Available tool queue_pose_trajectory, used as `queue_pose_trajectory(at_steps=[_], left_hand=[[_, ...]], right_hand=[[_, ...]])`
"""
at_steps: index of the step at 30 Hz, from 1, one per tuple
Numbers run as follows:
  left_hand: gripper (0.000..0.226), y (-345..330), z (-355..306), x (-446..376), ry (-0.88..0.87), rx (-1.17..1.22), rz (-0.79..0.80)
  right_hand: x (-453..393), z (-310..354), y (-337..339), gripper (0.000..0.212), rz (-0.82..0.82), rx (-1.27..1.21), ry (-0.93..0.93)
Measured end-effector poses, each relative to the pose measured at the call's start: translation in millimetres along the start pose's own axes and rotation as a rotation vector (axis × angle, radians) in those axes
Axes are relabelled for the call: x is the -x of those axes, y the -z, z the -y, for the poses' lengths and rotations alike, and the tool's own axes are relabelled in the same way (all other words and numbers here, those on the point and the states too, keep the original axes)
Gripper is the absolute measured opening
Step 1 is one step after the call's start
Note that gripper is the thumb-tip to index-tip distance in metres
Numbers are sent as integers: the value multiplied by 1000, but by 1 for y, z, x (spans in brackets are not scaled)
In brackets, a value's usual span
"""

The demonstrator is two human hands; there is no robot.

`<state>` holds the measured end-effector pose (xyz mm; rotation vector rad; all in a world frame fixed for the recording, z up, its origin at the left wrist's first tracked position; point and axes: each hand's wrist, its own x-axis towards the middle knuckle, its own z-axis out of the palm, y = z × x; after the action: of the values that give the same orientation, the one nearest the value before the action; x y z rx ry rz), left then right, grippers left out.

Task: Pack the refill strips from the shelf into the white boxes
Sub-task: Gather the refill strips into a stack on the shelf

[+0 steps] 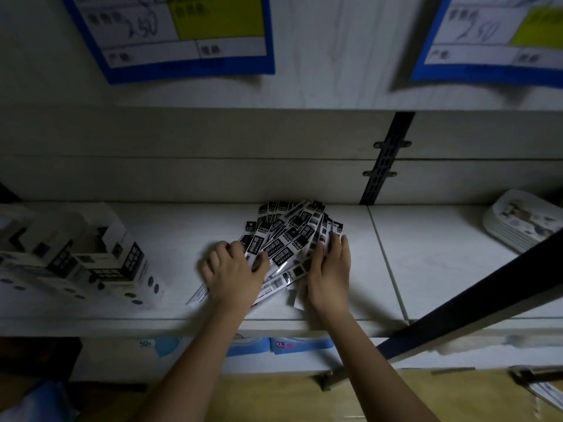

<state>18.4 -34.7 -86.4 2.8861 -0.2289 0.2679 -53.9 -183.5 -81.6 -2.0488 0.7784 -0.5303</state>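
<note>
Strips (292,239) lie fanned on the shelf (426,254), white boxes (91,257) at nine o'clock. Left hand (231,272) curls over the fan's near-left edge, pressing it; right hand (330,269) cups its three o'clock side, fingers straight. Light, slick and flexible, they probably slide apart; squaring them and gripping mid-length looks safest.

Left hand (232,269) curled — right hand (330,266) flat

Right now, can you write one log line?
left hand: on refill strips | right hand: flat against pile | white boxes: left, apart
</note>
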Motion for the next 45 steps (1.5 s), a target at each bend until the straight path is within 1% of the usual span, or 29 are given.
queue_pose_trajectory(at_steps=[2,5,8,10,11,13,15,18,20,23,25,28,30,33,36,39,42,45], left_hand=[[72,-2,12,-5,-48,72,61],[85,-1,37,-13,-214,126,193],[86,2,52,-13,-331,126,304],[80,2,47,-9,-327,162,356],[76,2,41,-6,-295,222,368],[69,2,25,-2,-204,387,379],[66,0,10,0,-151,477,363],[60,-3,-9,5,-144,459,300],[56,-3,-18,7,-123,460,277],[53,-3,-27,10,-122,461,269],[51,0,-28,13,-148,483,276],[51,8,-19,11,-211,521,271],[53,11,-8,3,-257,482,277],[58,10,12,-15,-294,280,308],[68,2,24,-29,-276,113,395],[76,-5,25,-35,-287,63,463],[70,-9,23,-37,-362,49,449],[65,-9,21,-39,-412,52,450]], right_hand=[[2,-4,3,58,44,31,1],[-1,-7,5,63,116,58,-22],[-3,-8,4,64,144,146,20],[-1,-7,1,64,156,220,76],[1,-6,0,64,173,244,92],[4,-5,-5,64,209,273,106],[6,-5,-8,60,202,315,148],[6,-6,-12,49,148,367,218],[6,-5,-14,46,138,358,200],[2,-7,-16,49,192,314,197],[-2,-7,-14,52,243,224,222],[-9,0,-1,52,269,78,148],[-13,3,7,57,292,56,116],[-20,0,6,60,230,-8,95],[-19,-2,-1,64,199,34,58],[-19,-3,-9,60,198,162,110],[-19,-1,-14,59,225,237,151],[-20,-3,-15,50,229,264,251]])
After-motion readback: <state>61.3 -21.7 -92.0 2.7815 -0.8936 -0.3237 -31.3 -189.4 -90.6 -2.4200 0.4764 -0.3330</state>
